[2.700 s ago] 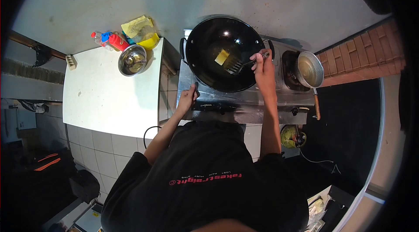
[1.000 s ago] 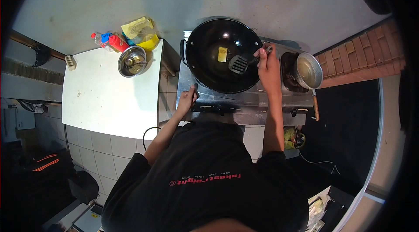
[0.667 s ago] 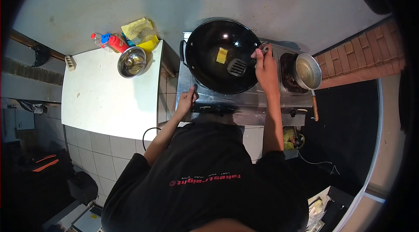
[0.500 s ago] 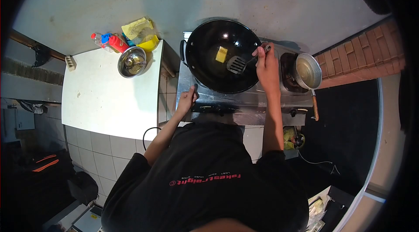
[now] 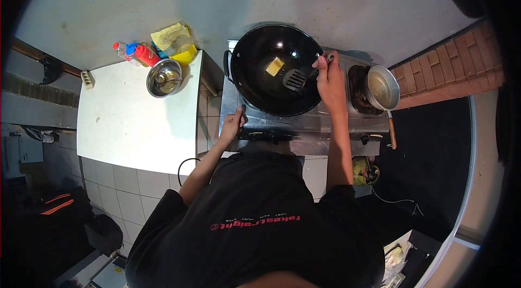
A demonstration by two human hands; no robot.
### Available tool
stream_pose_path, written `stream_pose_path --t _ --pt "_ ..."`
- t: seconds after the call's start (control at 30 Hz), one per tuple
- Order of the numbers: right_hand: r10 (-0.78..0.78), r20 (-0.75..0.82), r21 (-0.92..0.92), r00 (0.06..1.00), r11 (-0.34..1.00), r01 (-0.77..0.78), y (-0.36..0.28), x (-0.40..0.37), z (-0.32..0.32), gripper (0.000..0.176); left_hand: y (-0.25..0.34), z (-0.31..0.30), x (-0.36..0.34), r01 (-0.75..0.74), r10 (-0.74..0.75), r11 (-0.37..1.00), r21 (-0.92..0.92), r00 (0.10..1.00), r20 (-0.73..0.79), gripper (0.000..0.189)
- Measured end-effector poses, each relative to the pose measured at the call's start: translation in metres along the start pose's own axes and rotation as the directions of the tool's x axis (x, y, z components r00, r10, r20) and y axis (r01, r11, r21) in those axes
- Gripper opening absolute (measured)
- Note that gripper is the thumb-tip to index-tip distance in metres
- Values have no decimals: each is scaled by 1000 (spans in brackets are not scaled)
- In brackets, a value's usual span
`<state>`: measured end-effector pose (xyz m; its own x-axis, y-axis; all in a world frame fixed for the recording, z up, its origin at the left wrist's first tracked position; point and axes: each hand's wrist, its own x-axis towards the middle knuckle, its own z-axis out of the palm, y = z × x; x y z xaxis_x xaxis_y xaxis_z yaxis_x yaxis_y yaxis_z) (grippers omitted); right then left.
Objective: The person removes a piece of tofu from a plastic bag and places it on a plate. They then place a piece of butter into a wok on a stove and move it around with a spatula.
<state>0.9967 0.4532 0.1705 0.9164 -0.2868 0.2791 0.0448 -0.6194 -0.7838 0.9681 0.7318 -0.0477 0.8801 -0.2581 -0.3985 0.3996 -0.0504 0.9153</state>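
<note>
A black wok (image 5: 260,101) sits on the steel gas stove, and a yellow rectangular piece of food (image 5: 275,66) lies near its middle. My right hand (image 5: 330,79) is closed around the handle of a slotted spatula (image 5: 295,79) at the wok's right rim. The spatula's head is inside the wok, to the lower right of the yellow piece and apart from it. At the stove's front left edge, my left hand (image 5: 232,125) is closed; a dark shape shows at its fingers, too small to name.
Right of the wok, a small saucepan (image 5: 383,88) stands on the other burner, its wooden handle jutting forward. On the white table (image 5: 135,125) at left are a steel bowl (image 5: 164,78), a red bottle (image 5: 146,55) and yellow packaging (image 5: 172,36). The stove (image 5: 293,125) borders the wall.
The spatula's head has shifted slightly right, away from the yellow piece. That piece has turned a little and lies slightly further left. My left hand stays in place.
</note>
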Motion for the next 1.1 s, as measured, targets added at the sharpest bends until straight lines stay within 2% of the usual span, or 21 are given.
stream_pose_path --t 0.17,0.33,0.77,0.83,0.93,1.1 --pt "14 34 -60 999 998 -12 5 0 3 33 1 0 -1 23 -23 1000 19 1000 -6 67" --pt "33 -18 77 999 997 -32 3 2 2 34 -3 -1 1 24 -24 1000 7 1000 12 67" --pt "67 7 21 998 998 -67 5 -20 2 30 4 0 -2 26 -26 1000 -4 1000 5 67" --pt "39 -12 64 999 997 -39 7 -24 4 28 3 0 -2 29 -29 1000 -8 1000 6 67" --pt "55 42 8 998 998 -55 13 -28 2 30 2 -1 -1 33 -33 999 -12 999 7 67" --pt "32 30 34 999 999 -33 10 -41 2 27 -2 0 2 -4 4 1000 -14 1000 3 67"
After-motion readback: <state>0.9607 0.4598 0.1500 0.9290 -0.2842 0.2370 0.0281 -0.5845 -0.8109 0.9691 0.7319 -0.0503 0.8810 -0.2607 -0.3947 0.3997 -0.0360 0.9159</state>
